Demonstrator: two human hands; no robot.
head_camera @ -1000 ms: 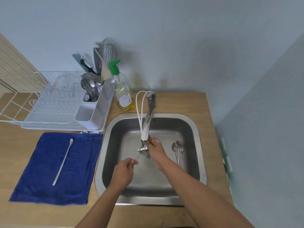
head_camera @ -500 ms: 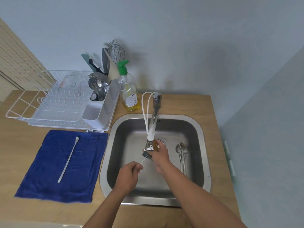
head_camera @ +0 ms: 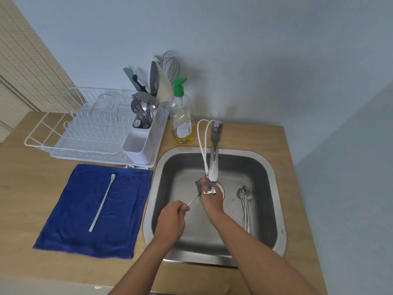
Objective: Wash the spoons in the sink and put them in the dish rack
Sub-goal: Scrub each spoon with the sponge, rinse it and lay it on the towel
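Spoon (head_camera: 193, 201) held by handle end in left hand (head_camera: 171, 219), fist closed around it, bowl end hidden inside a sponge (head_camera: 199, 185) pinched in right hand (head_camera: 211, 202), fingers curled shut around sponge, directly under faucet (head_camera: 213, 165) over middle of sink (head_camera: 274, 173). Scrubbing step judged in hand; running water not discernible. Bunch of spoons (head_camera: 246, 201) lying against right side of sink floor, unwashed by the look of it, well apart from hands. Long white spoon (head_camera: 102, 202) lying on blue towel (head_camera: 93, 209) left of sink, not in rack. Dish rack (head_camera: 89, 133) behind towel, cutlery cup (head_camera: 146, 124) on its right side already holding metal utensils, front pocket of cup empty. Soap bottle (head_camera: 181, 118) between rack and faucet. Whisk (head_camera: 170, 64) and other tools standing behind rack. Next move judged: finish wiping bowl, rinse, carry spoon left over sink rim to cutlery cup, handle or bowl down into an open pocket; called for a loosened right grip on sponge and a firm left grip on the wet, slippery handle. Most of task judged left.
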